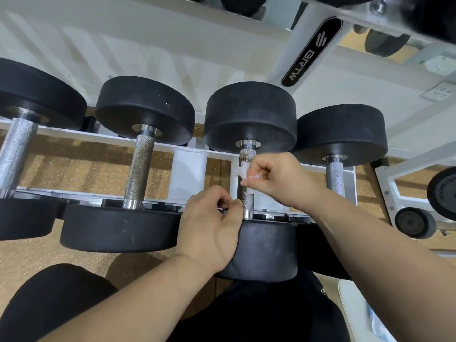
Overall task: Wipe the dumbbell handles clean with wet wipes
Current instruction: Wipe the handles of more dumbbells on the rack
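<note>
Two pinches at the third dumbbell's (pixel 250 114) handle (pixel 247 201): left hand (pixel 209 225) nipping what looks like a thin edge of wipe (pixel 244 170) just left of it; right hand (pixel 278 176) higher, bunching the rest against the metal. Could tear if tugged apart.

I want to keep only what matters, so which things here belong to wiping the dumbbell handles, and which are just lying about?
Part of the job: wet wipe; right hand pinching it; left hand pinching what looks like its other end; handle between them; neighbouring handle.

Just lying about: small black weight; wall socket; rack label.
</note>
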`<state>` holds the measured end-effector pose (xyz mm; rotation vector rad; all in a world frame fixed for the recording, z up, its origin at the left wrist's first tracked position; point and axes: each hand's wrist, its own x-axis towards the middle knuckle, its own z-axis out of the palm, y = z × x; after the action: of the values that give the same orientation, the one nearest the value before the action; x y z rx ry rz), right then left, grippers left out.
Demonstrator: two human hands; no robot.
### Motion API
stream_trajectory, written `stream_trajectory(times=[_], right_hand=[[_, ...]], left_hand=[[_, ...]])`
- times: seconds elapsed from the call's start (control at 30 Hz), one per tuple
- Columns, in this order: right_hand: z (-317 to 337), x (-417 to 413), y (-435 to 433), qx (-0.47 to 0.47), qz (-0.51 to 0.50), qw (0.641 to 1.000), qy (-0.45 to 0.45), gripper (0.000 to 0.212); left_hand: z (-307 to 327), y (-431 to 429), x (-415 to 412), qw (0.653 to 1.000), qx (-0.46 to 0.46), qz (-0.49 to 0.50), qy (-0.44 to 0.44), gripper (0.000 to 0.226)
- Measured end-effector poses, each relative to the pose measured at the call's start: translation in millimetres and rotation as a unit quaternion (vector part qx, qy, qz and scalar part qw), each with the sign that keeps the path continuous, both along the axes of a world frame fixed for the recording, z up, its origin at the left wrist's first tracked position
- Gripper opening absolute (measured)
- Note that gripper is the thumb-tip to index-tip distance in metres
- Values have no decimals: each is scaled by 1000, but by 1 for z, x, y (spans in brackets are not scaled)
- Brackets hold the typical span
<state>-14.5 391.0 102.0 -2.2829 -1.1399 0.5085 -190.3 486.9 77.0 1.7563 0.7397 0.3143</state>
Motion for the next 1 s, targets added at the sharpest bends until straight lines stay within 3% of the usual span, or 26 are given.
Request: stream_trajectory(times=[0.17,0.27,0.37,0.57,0.73,0.87,0.93,1.0], right_hand=[[1,-3,-14,-15,24,998,64,15],[3,-5,-8,-30,29,995,93,27],[1,-5,-5,-48,24,995,78,26],[-2,-3,3,15,-37,999,16,17],[-1,-19,-12,-53,48,993,92,14],[-4,1,10,20,-21,996,-85,13],[-4,8,19,47,-77,992,-87,16],[-4,5,14,38,-64,996,-54,16]], left_hand=[[0,0,0,1000,5,-5,7,23],[2,0,0,1000,12,-7,8,24],[1,0,0,1000,15,-7,6,24],[2,0,0,1000,7,1,4,23],[2,1,1,1000,16,-10,6,24],[3,1,0,1000,11,-12,7,26],[4,0,0,1000,2,-11,7,26],[4,1,0,1000,-1,-13,9,26]])
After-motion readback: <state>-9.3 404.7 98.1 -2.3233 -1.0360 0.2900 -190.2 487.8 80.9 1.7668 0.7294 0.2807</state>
